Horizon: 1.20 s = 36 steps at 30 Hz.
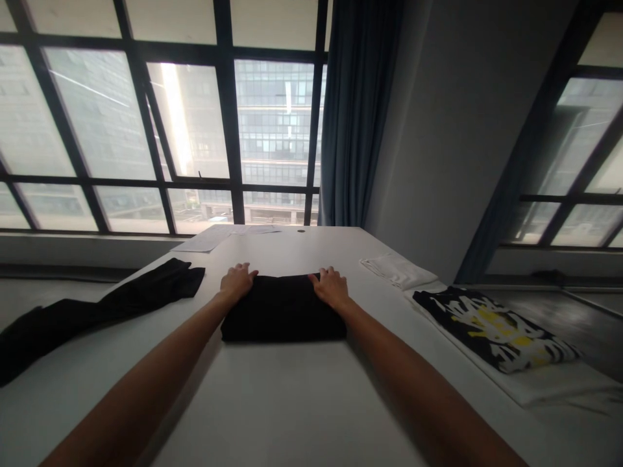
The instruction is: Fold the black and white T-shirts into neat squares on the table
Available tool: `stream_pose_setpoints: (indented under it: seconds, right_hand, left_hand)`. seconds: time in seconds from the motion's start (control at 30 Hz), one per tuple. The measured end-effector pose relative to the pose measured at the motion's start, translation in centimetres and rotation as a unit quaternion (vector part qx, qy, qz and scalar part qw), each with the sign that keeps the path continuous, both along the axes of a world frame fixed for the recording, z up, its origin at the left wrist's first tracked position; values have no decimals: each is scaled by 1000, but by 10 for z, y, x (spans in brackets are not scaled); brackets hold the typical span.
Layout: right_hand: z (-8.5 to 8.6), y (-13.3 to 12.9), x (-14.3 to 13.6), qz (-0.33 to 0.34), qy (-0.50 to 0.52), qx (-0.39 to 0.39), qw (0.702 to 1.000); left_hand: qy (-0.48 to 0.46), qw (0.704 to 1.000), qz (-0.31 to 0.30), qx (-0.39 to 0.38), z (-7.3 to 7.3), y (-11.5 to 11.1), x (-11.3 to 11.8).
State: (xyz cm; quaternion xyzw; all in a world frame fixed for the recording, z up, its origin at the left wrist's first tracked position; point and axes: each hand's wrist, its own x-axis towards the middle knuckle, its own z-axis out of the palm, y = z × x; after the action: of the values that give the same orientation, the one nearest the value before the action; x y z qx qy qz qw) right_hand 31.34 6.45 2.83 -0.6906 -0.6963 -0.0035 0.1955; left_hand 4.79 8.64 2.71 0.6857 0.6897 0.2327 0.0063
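On a white table [282,402], about midway between its left and right edges: a folded black cloth [285,311], lying as a compact, wide bundle. At the bundle's far left corner, the left hand [237,283], thumb against the cloth and fingers bent, tips toward the far edge. At the far right corner, in a mirrored pose, the right hand [331,287]. Both touching the cloth; impossible to tell whether gripping or just pressing. Along the table's left edge, a loose black garment [131,295], stretched toward the near left corner. At the far left corner, papers [207,242]. By the right edge, a white cloth [396,269]; nearer, a black cloth with white and yellow print [496,327], on top of more white fabric [530,386]. Beyond the far edge, windows [277,117] and a blue curtain [353,123].
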Motion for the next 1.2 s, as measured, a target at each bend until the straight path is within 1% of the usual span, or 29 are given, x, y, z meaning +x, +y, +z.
stream_pose_setpoints:
  seconds: [0.07,0.13,0.2,0.27,0.3,0.37,0.43,0.53,0.57,0.63,0.73,0.8,0.87,0.93,1.0,1.1,1.2]
  right_hand:
    - [-4,-9,-12,81,-30,-3,996]
    - [-13,-14,-20,142,-40,-67,987]
    - [-23,-17,-23,156,-34,-137,978]
    - [-29,-17,-23,151,-23,-168,974]
    - [-30,-17,-22,150,-21,-173,973]
    - [-28,-13,-21,144,-27,-175,974]
    - [-25,-7,-19,127,-37,-156,979]
    - [-27,2,-17,91,-28,-155,983]
    - [-28,4,-15,84,-21,-166,982]
    - [-31,6,-13,78,-11,-182,980]
    - [-30,0,-14,79,-27,-162,983]
    - [-25,-8,-17,77,-48,-125,988]
    - [-21,-19,-22,78,-58,-97,991]
    - [-19,-32,-28,91,-51,-105,989]
    - [-21,-43,-31,107,-38,-136,984]
    - [-27,-54,-29,121,-21,-160,979]
    - [-29,-58,-21,123,-15,-153,980]
  left_hand:
    - [42,997,-66,27,-12,-15,14]
    - [77,989,-123,6,-27,-29,22]
    - [81,986,-138,-52,-39,-37,23]
    - [75,983,-134,-98,-44,-38,19]
    - [76,982,-134,-104,-44,-36,17]
    - [89,983,-134,-85,-41,-28,11]
    - [94,986,-120,-68,-38,-19,6]
    - [68,987,-94,-107,-38,-7,-1]
    - [60,987,-88,-122,-39,-5,-3]
    - [58,987,-85,-128,-38,-6,-4]
    - [67,988,-75,-114,-31,-15,1]
    - [72,992,-73,-75,-25,-26,8]
    - [83,991,-106,-26,-25,-41,16]
    - [96,983,-156,-5,-31,-58,23]
    - [106,977,-183,-16,-40,-74,28]
    - [104,977,-181,-36,-49,-86,26]
    - [86,980,-172,-51,-52,-88,12]
